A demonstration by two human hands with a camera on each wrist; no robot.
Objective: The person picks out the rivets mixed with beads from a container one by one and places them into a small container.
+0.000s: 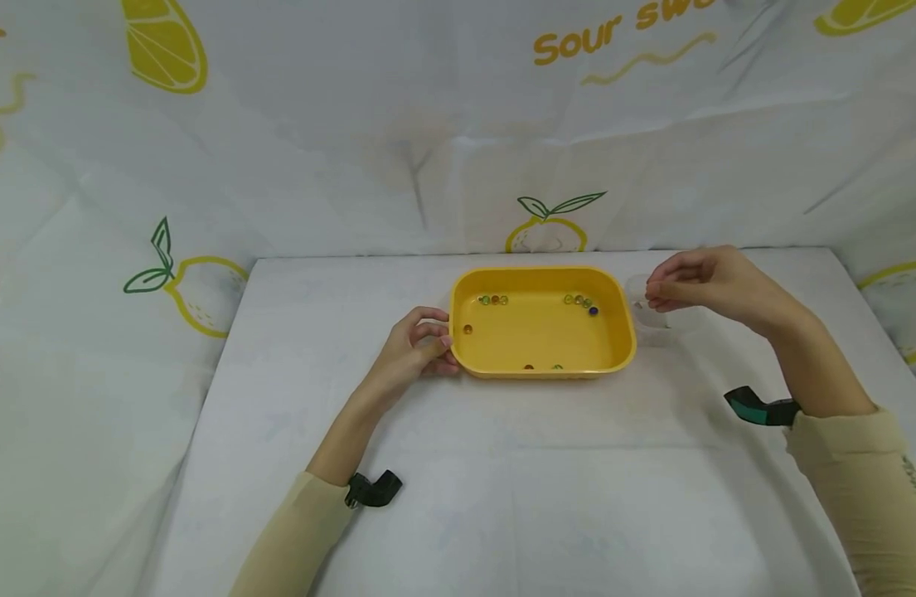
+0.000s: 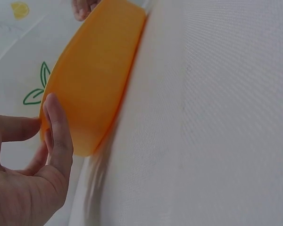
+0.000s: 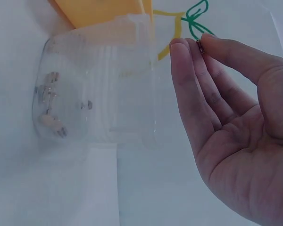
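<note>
A yellow tray [image 1: 541, 372] lies on the white cloth-covered table, with several small coloured beads [image 1: 493, 299] scattered inside it. My left hand [image 1: 419, 347] grips the tray's left rim; in the left wrist view the thumb and fingers [image 2: 56, 136] sit on either side of the tray's [image 2: 94, 80] edge. My right hand [image 1: 700, 282] hovers just right of the tray, over a clear plastic cup [image 1: 657, 325]. In the right wrist view this hand [image 3: 226, 122] pinches a small dark bead [image 3: 199, 46] between thumb and fingertips, beside the cup [image 3: 99, 89].
A white cloth with lemon prints [image 1: 547, 228] covers the table and hangs as a backdrop behind and on both sides. A black camera mount [image 1: 373, 489] sits on the left wrist and a green-black one [image 1: 759, 408] on the right wrist.
</note>
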